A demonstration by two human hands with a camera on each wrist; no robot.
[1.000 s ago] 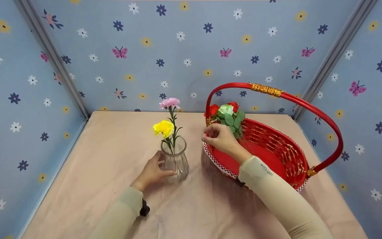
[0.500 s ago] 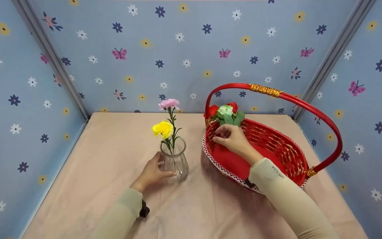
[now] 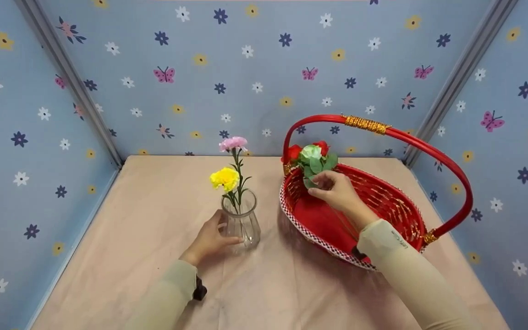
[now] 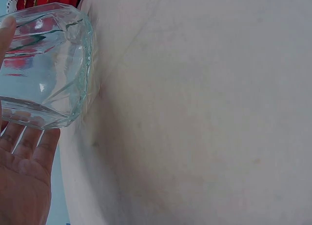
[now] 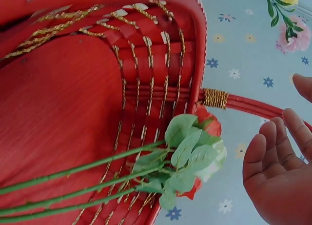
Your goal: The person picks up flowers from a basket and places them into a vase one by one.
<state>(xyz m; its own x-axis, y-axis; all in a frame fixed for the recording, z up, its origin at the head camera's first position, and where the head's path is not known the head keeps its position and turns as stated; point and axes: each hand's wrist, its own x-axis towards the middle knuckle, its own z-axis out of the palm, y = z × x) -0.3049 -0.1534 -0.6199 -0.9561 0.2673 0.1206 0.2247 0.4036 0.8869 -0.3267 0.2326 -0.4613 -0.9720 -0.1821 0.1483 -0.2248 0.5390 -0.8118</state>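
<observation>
My left hand (image 3: 210,237) holds the clear glass vase (image 3: 250,231) low on its side, thumb and fingers round it. In the left wrist view the vase's thick base (image 4: 78,88) shows. A yellow carnation (image 3: 225,178) and a pink carnation (image 3: 233,144) stand in the vase. My right hand (image 3: 337,195) is over the red wicker basket (image 3: 374,197), fingers loosely bent and nothing between them. Beside it lie a pale green rose (image 3: 311,152) and red roses (image 3: 294,153). Their long green stems (image 5: 87,165) cross the basket's floor in the right wrist view.
The basket's tall red handle (image 3: 452,169), bound with gold cord (image 3: 367,124), arches over it. A pale pink cloth (image 3: 167,188) covers the table. Blue flower-patterned panels (image 3: 264,68) stand at the back and both sides.
My right hand has moved from the basket's left rim rightward and toward me, over the basket's inside. The left hand and the vase have stayed put.
</observation>
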